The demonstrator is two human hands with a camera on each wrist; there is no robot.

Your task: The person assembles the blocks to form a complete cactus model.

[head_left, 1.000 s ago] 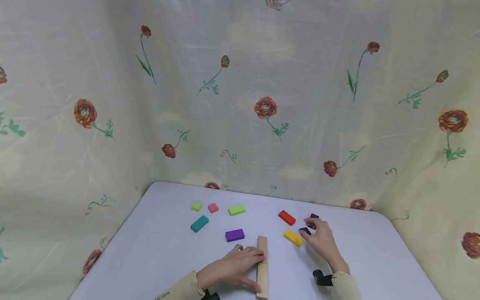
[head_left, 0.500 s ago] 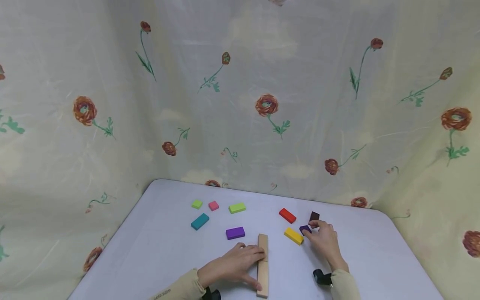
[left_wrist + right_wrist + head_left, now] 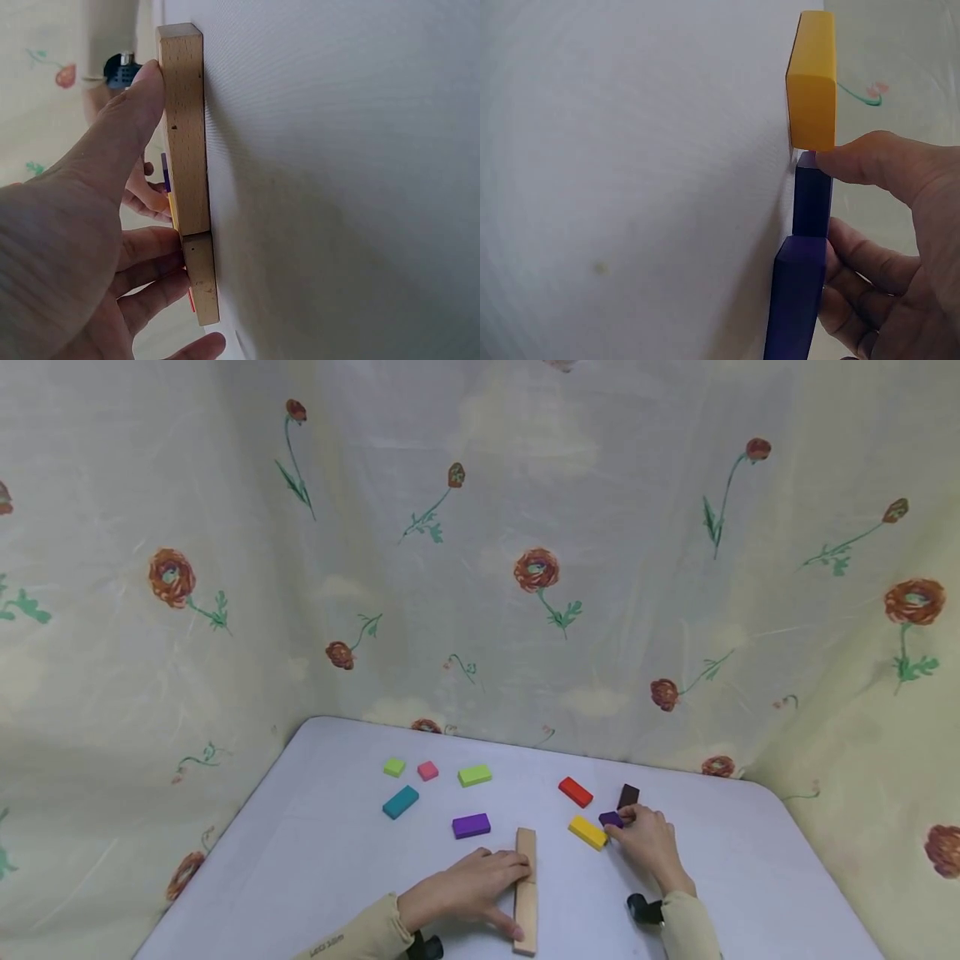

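My left hand [image 3: 480, 889] lies along two plain wooden blocks [image 3: 526, 910] set end to end on the table. In the left wrist view, its thumb touches the longer block [image 3: 185, 142] while fingertips rest at the shorter block [image 3: 201, 281]. On the right, my right hand [image 3: 651, 843] pinches a small dark purple block [image 3: 611, 819] between thumb and fingers. That small block [image 3: 812, 196] sits between a yellow block [image 3: 811, 97] and another dark block [image 3: 793, 300] in the right wrist view. A dark brown block [image 3: 628, 795] lies just beyond my right fingertips.
A red block [image 3: 575, 792] lies behind the yellow block [image 3: 587, 832]. Left of the wooden pair are a purple block [image 3: 471, 826], a teal block [image 3: 401, 802], a green block [image 3: 475, 775], a small green block [image 3: 393, 767] and a pink one [image 3: 427, 770]. Flowered cloth [image 3: 480, 568] hangs behind the table.
My right hand's fingers have drawn in from the dark brown block, narrowing the gap to the thumb around the small purple block. My left hand stays on the wooden blocks.
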